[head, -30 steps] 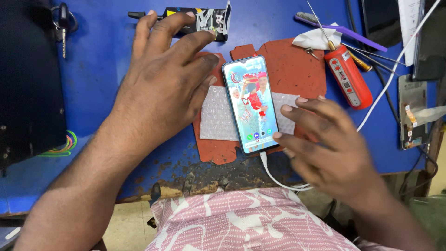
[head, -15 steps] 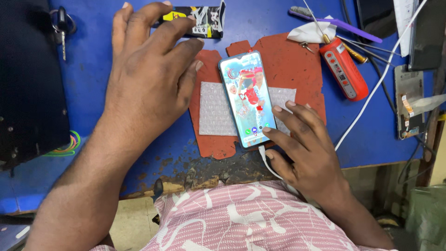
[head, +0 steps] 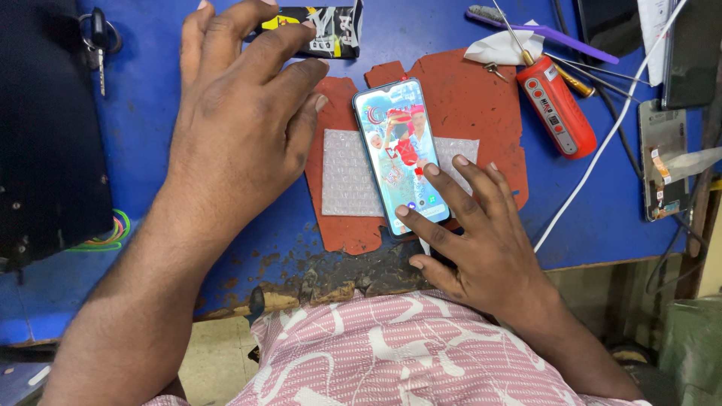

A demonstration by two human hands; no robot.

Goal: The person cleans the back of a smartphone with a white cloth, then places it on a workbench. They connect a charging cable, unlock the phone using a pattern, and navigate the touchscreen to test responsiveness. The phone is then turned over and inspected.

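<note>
At centre frame our phone (head: 402, 154) lies lit on the red mat (head: 481, 98) — thin, slick, fragile glass; grip its edges. Right hand (head: 474, 233) fingertips touch its screen, left hand (head: 241, 120) spread flat beside it.

Bare forearms; pink shirt (head: 421, 353) with white leaf-like pattern.

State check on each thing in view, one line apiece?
Phone: screen lit, face up on the bubble-wrap pad.
Right hand: open, fingertips on the phone's lower end.
Left hand: open, flat beside the phone.
Red tool: lying idle.
Keys: lying loose.
</note>
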